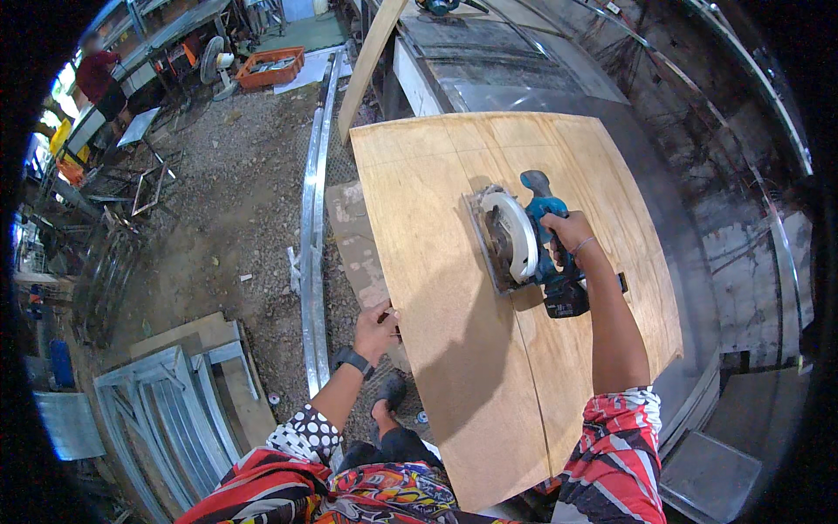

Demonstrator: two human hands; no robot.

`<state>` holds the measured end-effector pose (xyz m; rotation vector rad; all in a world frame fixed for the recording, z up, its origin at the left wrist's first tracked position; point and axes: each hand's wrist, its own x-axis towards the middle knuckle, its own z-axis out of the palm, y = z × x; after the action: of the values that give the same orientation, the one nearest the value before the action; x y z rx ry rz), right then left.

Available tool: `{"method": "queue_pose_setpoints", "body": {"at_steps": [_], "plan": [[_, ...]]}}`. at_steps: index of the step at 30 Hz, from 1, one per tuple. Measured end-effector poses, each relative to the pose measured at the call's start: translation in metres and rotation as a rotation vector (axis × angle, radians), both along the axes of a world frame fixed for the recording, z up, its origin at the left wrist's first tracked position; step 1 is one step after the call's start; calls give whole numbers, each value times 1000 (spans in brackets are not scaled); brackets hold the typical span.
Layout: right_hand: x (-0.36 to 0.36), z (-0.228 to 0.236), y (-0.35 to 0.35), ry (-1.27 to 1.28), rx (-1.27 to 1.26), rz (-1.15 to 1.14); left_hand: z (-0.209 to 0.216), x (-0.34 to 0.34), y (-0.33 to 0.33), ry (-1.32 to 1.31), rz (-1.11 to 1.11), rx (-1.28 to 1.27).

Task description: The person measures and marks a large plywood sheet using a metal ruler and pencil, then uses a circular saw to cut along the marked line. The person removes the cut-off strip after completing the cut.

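Observation:
A large plywood sheet (436, 367) lies in front of me, its near end by my body. On it stands a teal and black cordless circular saw (548, 208) with a pale blade guard and a black battery. My right hand (569, 232) is wrapped round the saw's rear handle. Behind the saw, a dark straight cut line runs toward me to the sheet's near edge. My left hand (377, 330) grips the sheet's left edge, fingers curled at the rim; part of them is hidden. A dark watch sits on the left wrist.
Under the sheet's far end is a metal-topped bench (497, 61), with a wooden board (371, 61) leaning beside it. Long metal bars (316, 262) lie on the gravel floor at left. Metal frames (175, 410), an orange crate (271, 68), a fan (214, 63) and another person (98, 80) are farther off.

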<state>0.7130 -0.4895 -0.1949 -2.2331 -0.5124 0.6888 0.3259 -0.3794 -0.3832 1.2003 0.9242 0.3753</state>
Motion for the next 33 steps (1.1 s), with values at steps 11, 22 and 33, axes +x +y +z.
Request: {"method": "queue_pose_setpoints", "body": {"at_steps": [11,22,33], "plan": [[-8,7,2,-15,42,-9,4,-4,-3,-50,27,-39],[-4,5,0,-13,48,-15,1,-6,-8,-70,30,-56],[-14,16,0,-30,49,-12,15,-12,-15,-73,12,-78]]}}
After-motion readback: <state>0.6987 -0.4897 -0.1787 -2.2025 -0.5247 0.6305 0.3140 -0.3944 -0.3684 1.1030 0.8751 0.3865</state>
